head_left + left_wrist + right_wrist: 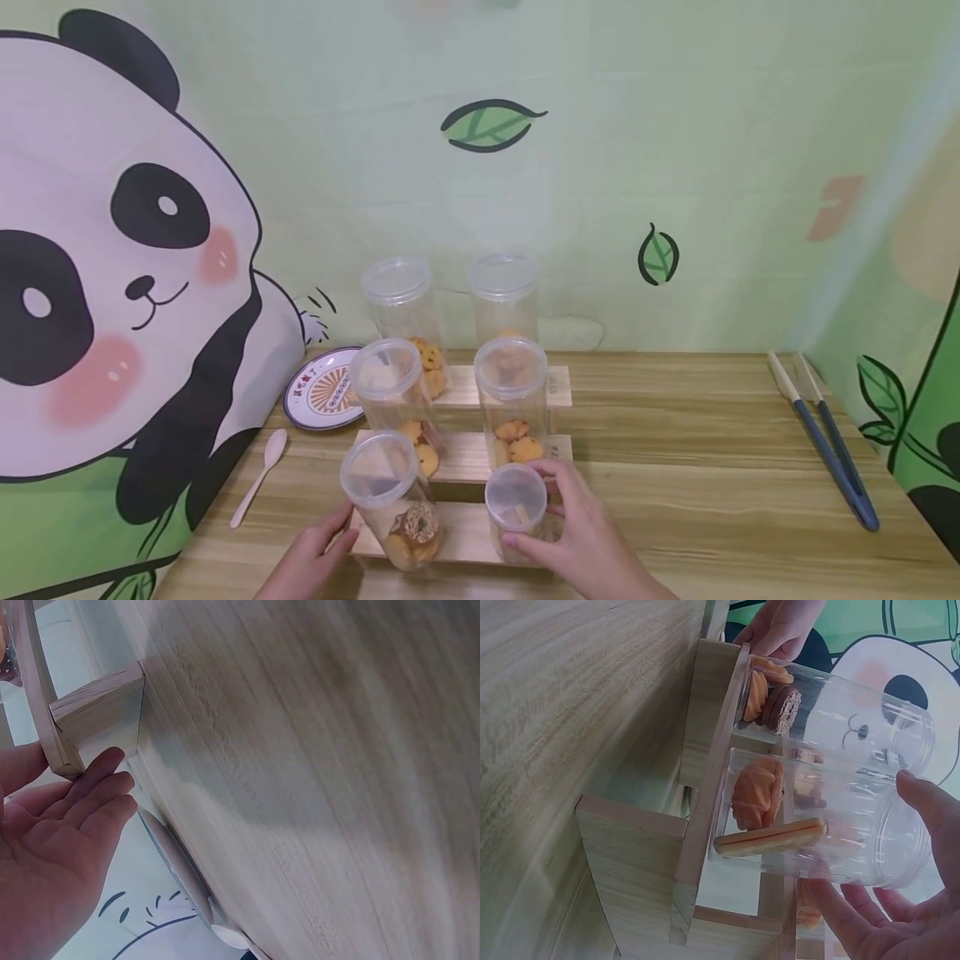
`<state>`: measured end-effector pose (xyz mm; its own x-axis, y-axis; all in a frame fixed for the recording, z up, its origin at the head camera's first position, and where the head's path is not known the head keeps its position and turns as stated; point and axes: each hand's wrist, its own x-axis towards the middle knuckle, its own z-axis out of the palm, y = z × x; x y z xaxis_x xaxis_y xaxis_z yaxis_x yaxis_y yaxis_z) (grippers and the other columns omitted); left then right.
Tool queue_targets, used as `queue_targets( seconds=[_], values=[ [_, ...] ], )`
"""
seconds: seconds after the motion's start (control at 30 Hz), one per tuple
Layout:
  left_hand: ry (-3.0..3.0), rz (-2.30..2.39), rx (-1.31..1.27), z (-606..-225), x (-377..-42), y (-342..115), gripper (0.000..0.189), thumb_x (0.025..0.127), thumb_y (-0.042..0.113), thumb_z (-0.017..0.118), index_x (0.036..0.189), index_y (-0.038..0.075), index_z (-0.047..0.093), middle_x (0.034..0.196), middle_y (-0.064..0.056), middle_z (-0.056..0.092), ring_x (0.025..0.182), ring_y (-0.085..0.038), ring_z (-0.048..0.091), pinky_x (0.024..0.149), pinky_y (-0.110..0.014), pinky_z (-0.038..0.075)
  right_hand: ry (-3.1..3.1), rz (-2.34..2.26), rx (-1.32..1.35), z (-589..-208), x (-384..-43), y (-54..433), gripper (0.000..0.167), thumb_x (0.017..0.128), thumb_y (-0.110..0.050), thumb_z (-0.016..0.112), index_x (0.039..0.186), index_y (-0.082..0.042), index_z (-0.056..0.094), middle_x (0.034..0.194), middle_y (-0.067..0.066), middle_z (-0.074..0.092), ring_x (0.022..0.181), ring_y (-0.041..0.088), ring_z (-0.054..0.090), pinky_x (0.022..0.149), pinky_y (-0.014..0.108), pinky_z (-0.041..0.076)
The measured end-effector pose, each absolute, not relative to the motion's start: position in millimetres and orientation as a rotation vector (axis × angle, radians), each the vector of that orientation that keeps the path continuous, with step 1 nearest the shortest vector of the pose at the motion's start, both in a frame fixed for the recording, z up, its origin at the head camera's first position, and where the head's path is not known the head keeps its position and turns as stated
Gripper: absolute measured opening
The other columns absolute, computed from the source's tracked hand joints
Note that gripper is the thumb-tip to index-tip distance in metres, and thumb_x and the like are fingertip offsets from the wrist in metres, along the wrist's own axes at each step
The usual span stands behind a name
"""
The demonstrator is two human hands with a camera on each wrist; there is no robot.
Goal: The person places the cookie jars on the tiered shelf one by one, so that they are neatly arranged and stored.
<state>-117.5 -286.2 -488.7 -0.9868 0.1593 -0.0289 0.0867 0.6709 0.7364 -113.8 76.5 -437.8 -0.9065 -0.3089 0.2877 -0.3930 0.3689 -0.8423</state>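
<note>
My right hand [588, 533] holds a clear lidded jar [516, 517] at the right end of the lowest tier, thumb and fingers on opposite sides near its lid. In the right wrist view, this jar has a ridged cookie [757, 793] and a long sandwich wafer [772, 837] inside. My left hand [315, 554] grips the left end of the same tier of the wooden stepped stand [472, 533], thumb on one face of the board and fingers on the other. Beside that hand stands another jar [382, 492] with a sprinkle-coated chocolate ring and pale cookies.
Behind, two jars [517, 400] [390, 392] stand on the middle tier and two [506, 292] [401, 292] on the top tier, with cookies inside. A patterned plate [322, 396] and a spoon [262, 475] lie left; blue-handled tongs [832, 458] lie right. A panda-printed cloth [525, 192] hangs behind.
</note>
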Motion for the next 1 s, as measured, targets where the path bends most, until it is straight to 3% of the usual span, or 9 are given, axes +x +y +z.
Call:
queue_targets(
  seconds=[0.4,0.7,0.9,1.0],
  values=[
    [2.764,1.24,0.144,-487.9,-117.2,-281.7,0.048,0.098,0.014,0.056,0.134,-0.017,0.043,0.132,-0.03,0.051,0.122,-0.039,0.048,0.099,-0.051,0.041,-2.547,1.562,0.658,-436.9,-114.0,78.9,0.074,0.072,-0.032,0.086,0.132,-0.021,0.043,0.122,-0.006,0.05,0.108,0.016,0.056,0.085,0.02,0.05],
    [2.785,1.24,0.148,-485.1,-119.7,-278.1,0.047,0.099,0.011,0.055,0.136,-0.015,0.042,0.133,-0.029,0.05,0.123,-0.038,0.047,0.101,-0.051,0.038,-2.527,1.609,0.624,-436.5,-117.0,81.9,0.078,0.072,-0.035,0.085,0.134,-0.02,0.042,0.122,-0.01,0.052,0.111,0.011,0.054,0.088,0.027,0.051],
    [2.691,1.27,0.088,-484.1,-121.9,-282.0,0.056,0.101,0.029,0.052,0.141,-0.009,0.04,0.139,-0.025,0.046,0.128,-0.037,0.043,0.104,-0.052,0.035,-2.489,1.644,0.664,-429.1,-122.5,110.8,0.049,0.092,-0.028,0.067,0.133,-0.014,0.043,0.122,-0.003,0.057,0.112,0.02,0.056,0.09,0.038,0.052],
    [2.743,1.23,0.052,-480.1,-123.6,-286.7,0.062,0.1,0.041,0.05,0.142,-0.004,0.042,0.139,-0.02,0.049,0.131,-0.037,0.04,0.106,-0.054,0.032,-2.553,1.532,0.583,-424.6,-129.5,138.1,0.04,0.095,-0.029,0.062,0.129,-0.015,0.049,0.118,-0.001,0.06,0.109,0.022,0.058,0.089,0.038,0.052]
  ],
)
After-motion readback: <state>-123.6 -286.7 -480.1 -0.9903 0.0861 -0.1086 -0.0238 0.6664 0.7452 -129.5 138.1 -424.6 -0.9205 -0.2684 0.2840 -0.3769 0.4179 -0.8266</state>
